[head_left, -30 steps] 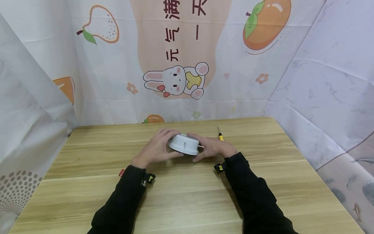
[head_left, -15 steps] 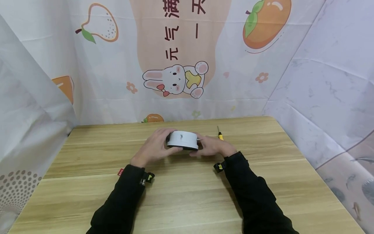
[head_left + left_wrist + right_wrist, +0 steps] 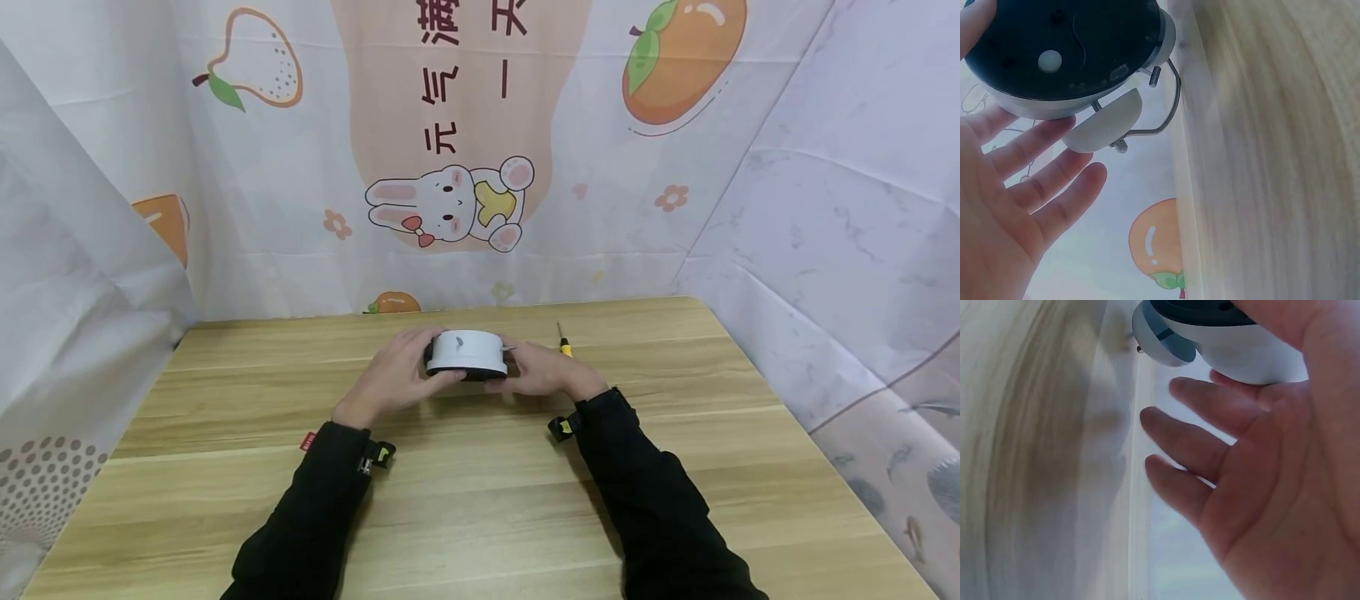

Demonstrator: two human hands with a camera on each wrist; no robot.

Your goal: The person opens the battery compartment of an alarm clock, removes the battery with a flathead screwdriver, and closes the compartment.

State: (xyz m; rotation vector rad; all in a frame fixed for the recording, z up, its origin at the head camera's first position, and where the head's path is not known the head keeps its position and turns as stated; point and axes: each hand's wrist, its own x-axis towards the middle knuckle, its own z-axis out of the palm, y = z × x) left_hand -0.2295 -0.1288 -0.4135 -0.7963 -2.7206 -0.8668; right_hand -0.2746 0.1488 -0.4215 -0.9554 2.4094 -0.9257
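A white twin-bell alarm clock [image 3: 467, 350] is held between both hands near the far part of the table. Its round side faces the head camera, with a small metal leg [image 3: 459, 342] sticking out and the black back along the lower edge. My left hand [image 3: 393, 375] grips the clock's left side, thumb at the black back [image 3: 1054, 50]; the left wrist view shows a white bell [image 3: 1107, 122] and the wire handle [image 3: 1169, 112]. On the other side, my right hand [image 3: 542, 369] grips it with thumb and forefinger, its other fingers [image 3: 1188, 444] spread below another bell [image 3: 1160, 337].
A screwdriver [image 3: 565, 343] with a yellow and black handle lies behind the right hand. The wooden table [image 3: 480, 500] ends at a printed curtain [image 3: 300, 192]. Beside the left sleeve shows a small red tag [image 3: 307, 441].
The clock has tipped from a slant to nearly level and shifted slightly left and away. Both hands turned with it and kept their grip. The screwdriver stayed where it was.
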